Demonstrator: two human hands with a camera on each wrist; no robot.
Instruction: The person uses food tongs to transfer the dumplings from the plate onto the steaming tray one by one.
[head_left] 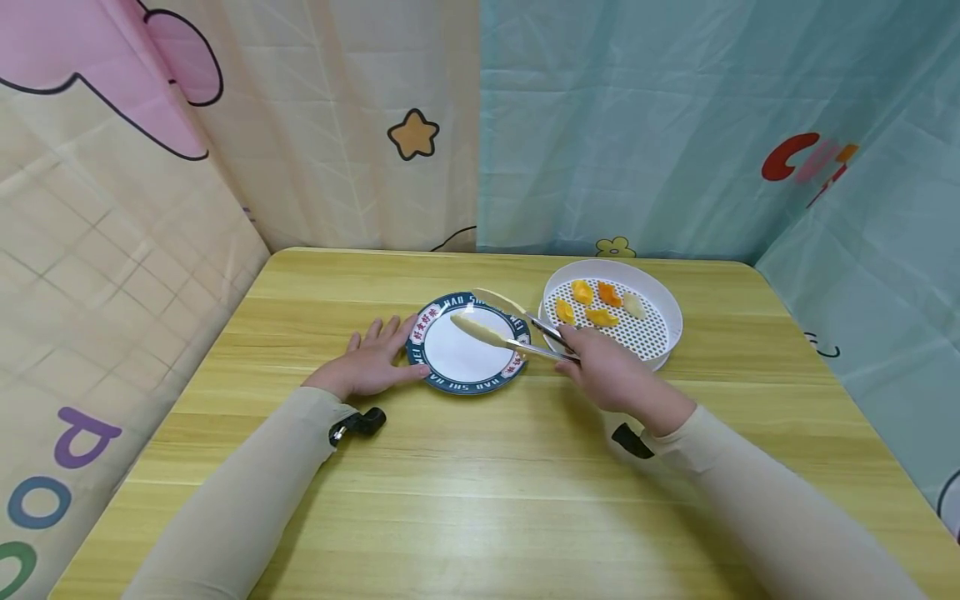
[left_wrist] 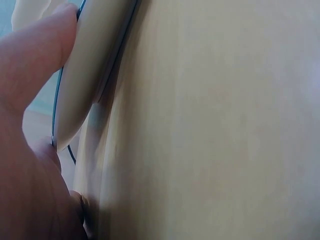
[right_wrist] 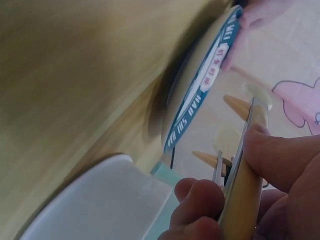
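My right hand (head_left: 611,371) grips a pair of tongs (head_left: 540,348), metal with pale yellowish tips. The tips stand apart over the plate, with nothing visible between them. A round white plate (head_left: 453,354) with a dark teal lettered rim lies on the table. On its left side my left hand (head_left: 367,364) touches the rim, thumb and fingers spread; the left wrist view shows the thumb against the plate's edge (left_wrist: 87,65). Just beyond my right hand stands a round white perforated basket (head_left: 672,321). Several small dumpling-like pieces (head_left: 602,317), yellow, orange and whitish, lie in it.
The wooden table (head_left: 465,492) ends at a back edge close behind the plate and basket. Printed curtains (head_left: 337,167) hang behind and along both sides. A black wrist device (head_left: 367,421) sits under the left sleeve, and another dark one (head_left: 632,442) under the right.
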